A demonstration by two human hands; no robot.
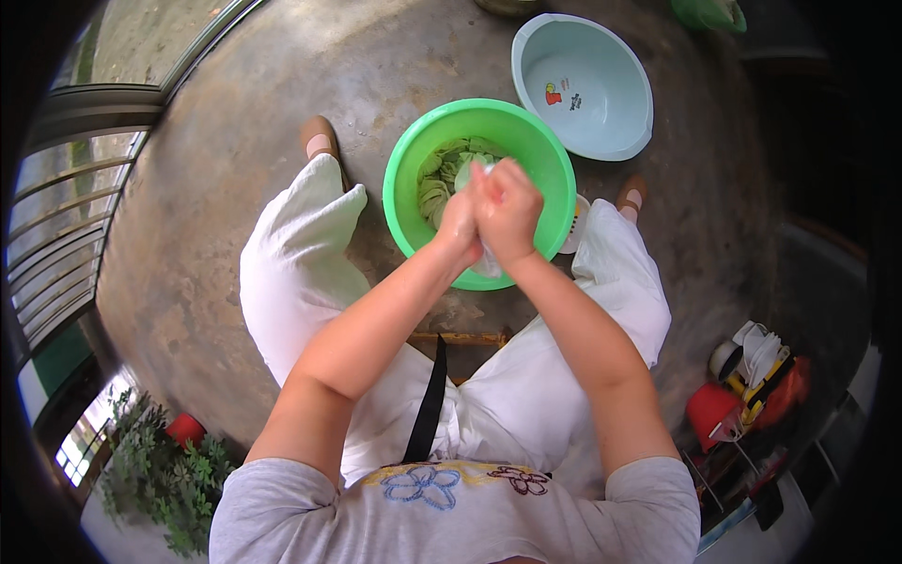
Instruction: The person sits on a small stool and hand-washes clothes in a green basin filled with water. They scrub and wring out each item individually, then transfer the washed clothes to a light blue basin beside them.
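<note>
A round green basin (402, 179) stands on the floor between my feet, with wet, crumpled pale-green cloth (434, 193) lying in it. Over its middle my two hands are pressed close together. My left hand (460, 214) and my right hand (510, 209) are both closed around a wet whitish cloth (487, 263). One end of this cloth hangs below the hands, and a bit shows above them. Most of it is hidden by my fingers, which are slightly blurred.
Beyond the green basin at the right is a pale blue basin (606, 108). A brush-like white item (575, 226) lies against the green basin's right side. Leafy plants (169, 470) stand at lower left; a red container (711, 414) and other household items sit at lower right. Metal railings (66, 226) run along the left.
</note>
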